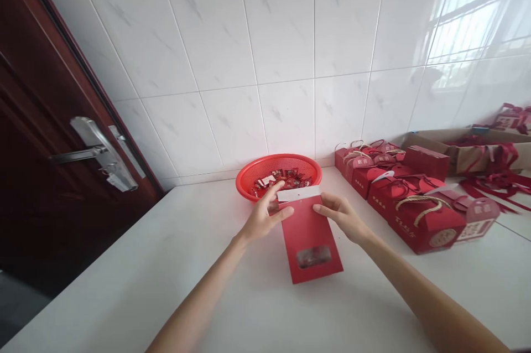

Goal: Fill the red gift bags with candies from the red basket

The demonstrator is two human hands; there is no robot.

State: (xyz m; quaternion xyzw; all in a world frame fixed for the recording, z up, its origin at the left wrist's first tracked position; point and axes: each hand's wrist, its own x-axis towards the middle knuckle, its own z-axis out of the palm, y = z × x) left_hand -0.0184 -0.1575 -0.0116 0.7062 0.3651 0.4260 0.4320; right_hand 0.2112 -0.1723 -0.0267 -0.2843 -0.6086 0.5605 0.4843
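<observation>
A flat red paper gift bag [306, 228] tilts above the white table in front of me. A white strip [298, 193] runs along its far edge, and a clear window [313, 257] sits near its lower end. My left hand [265, 216] grips the bag's upper left side, thumb on the front, index finger stretched out, other fingers partly hidden. On the upper right, my right hand [341, 214] is closed on the edge with its thumb on the front. Just behind the bag stands a red plastic basket [245, 176] with several small wrapped sweets [290, 175] in it.
Several red gift boxes [415, 212] with rope handles stand on the right of the white table [174, 286]. Beyond them are a cardboard box [460, 156] and loose dark red ribbons [498, 178]. A tiled wall [286, 37] borders the back; a brown door [50, 98] is at left.
</observation>
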